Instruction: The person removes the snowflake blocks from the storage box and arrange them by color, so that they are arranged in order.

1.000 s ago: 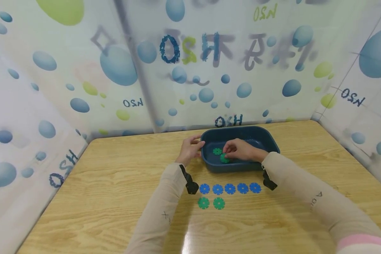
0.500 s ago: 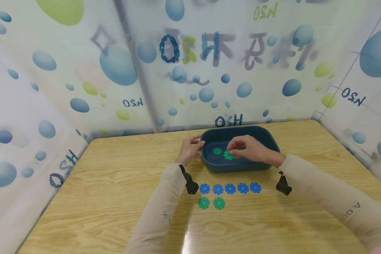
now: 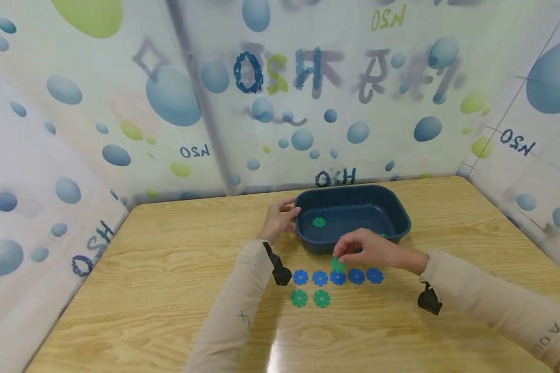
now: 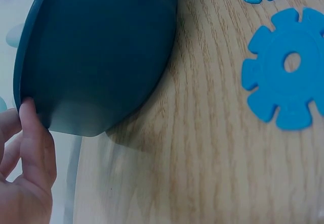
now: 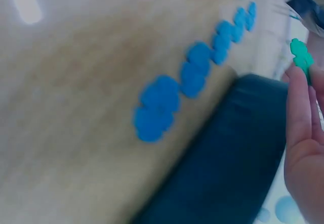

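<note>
My right hand pinches a green notched disc between thumb and fingertips, just in front of the dark blue plastic basin. In the head view this disc overlaps the middle of a row of blue notched discs. In the right wrist view the green disc stands edge-up in the fingers. My left hand holds the basin's left end, its thumb at the rim. Another green disc lies inside the basin on the left, and a bit of green shows near its front right.
Two green discs lie in a second row nearer me, below the left of the blue row. All rest on a wood-grain table. A wall printed with bubbles stands behind the table, with side walls left and right.
My right hand has lifted the green disc out of the basin and moved it toward me, over the front rim. The left hand has stayed at the basin's end.
</note>
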A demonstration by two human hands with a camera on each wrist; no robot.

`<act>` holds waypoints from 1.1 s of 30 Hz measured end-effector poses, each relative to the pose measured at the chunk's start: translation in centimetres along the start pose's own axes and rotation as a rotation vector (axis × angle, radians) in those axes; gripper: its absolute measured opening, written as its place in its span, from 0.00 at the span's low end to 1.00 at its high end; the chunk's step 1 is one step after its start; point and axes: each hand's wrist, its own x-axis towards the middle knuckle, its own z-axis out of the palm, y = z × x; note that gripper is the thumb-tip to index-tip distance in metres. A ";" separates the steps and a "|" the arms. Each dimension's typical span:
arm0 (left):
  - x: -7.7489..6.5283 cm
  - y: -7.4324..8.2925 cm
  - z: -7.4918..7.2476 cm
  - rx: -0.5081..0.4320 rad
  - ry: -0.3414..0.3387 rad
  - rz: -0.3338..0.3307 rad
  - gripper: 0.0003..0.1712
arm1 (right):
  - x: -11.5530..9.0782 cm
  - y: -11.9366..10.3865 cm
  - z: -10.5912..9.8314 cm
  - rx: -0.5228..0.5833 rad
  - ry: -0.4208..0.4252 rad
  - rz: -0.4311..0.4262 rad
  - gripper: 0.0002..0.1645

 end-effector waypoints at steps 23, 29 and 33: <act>0.0 0.0 0.1 -0.009 0.015 -0.004 0.23 | -1.1 1.7 3.4 -0.144 -0.123 0.033 0.05; 0.1 0.0 0.1 -0.002 0.020 -0.010 0.22 | -1.2 1.8 3.7 -0.173 -0.120 0.014 0.05; 0.1 0.0 0.1 -0.001 0.020 -0.014 0.23 | -1.3 1.8 3.7 -0.174 -0.113 0.009 0.05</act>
